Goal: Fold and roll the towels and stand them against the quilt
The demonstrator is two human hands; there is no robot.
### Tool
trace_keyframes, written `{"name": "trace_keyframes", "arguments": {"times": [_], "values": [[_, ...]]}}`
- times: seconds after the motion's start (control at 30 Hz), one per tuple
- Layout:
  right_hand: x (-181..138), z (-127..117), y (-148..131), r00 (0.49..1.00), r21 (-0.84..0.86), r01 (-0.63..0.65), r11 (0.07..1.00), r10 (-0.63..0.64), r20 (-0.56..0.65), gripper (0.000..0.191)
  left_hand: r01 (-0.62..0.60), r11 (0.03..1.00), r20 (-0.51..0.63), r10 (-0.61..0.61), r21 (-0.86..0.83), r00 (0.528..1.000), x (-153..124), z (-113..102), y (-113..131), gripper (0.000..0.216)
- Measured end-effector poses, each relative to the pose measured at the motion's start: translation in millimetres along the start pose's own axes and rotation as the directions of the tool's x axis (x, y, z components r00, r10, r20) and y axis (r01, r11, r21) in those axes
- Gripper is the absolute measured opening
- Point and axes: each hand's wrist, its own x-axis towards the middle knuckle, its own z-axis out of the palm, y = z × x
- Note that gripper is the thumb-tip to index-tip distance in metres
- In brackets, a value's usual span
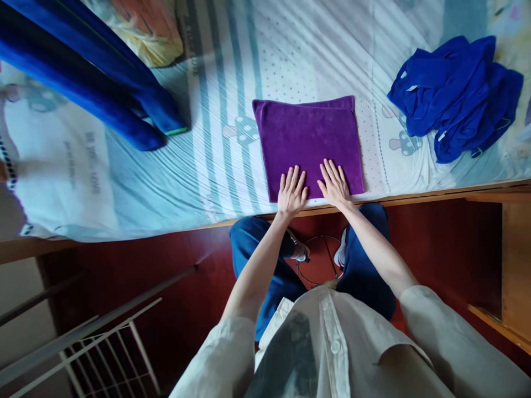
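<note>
A purple cloth (309, 141), folded into a rough rectangle, lies on the bed close to its front edge. Its far edge shows two layers that do not quite line up. My left hand (292, 192) rests flat on the near left part of the cloth, fingers spread and pointing away from me. On the near right part lies my right hand (334, 183), also flat with its fingers apart. Neither hand grips the fabric.
A crumpled heap of blue clothing (460, 94) lies at the right of the bed. Blue rolled or tube-like fabric (112, 94) stretches in from the upper left, near a yellow and orange bundle (153, 27). A white wire rack (112, 354) stands at lower left.
</note>
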Motion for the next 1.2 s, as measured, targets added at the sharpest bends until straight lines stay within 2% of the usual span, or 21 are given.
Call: {"name": "trace_keyframes", "arguments": {"times": [0.17, 0.3, 0.5, 0.67, 0.8, 0.9, 1.07, 1.2], "values": [[-39, -13, 35, 0.996, -0.030, -0.084, 0.996, 0.084, -0.021, 0.065, 0.133, 0.991, -0.057, -0.133, -0.006, 0.989, -34, -13, -18, 0.066], [-53, -25, 47, 0.987, -0.053, -0.155, 0.986, 0.153, -0.039, 0.064, 0.233, 0.972, -0.079, -0.231, 0.027, 0.970, -56, -26, -24, 0.066], [-89, -51, 56, 0.956, -0.070, -0.291, 0.954, 0.292, 0.003, 0.058, 0.322, 0.940, 0.015, -0.326, 0.108, 0.945, -76, -43, -14, 0.067], [-127, -69, 55, 0.893, -0.007, -0.431, 0.903, 0.425, -0.150, 0.046, 0.421, 0.902, -0.007, -0.422, 0.101, 0.906, -92, -49, 0, 0.068], [-135, -80, 58, 0.842, 0.080, -0.520, 0.851, 0.526, -0.120, 0.036, 0.460, 0.888, -0.001, -0.460, 0.025, 0.888, -90, -49, 2, 0.068], [-132, -85, 65, 0.825, 0.153, -0.543, 0.826, 0.558, -0.088, 0.034, 0.487, 0.873, 0.031, -0.486, -0.034, 0.874, -83, -52, -2, 0.063], [-126, -84, 78, 0.823, 0.258, -0.523, 0.812, 0.560, -0.094, 0.031, 0.504, 0.861, 0.048, -0.501, -0.072, 0.864, -72, -62, -10, 0.051], [-118, -76, 85, 0.846, 0.321, -0.458, 0.829, 0.518, -0.129, 0.027, 0.513, 0.848, 0.046, -0.512, -0.134, 0.858, -67, -66, -17, 0.044]]}}
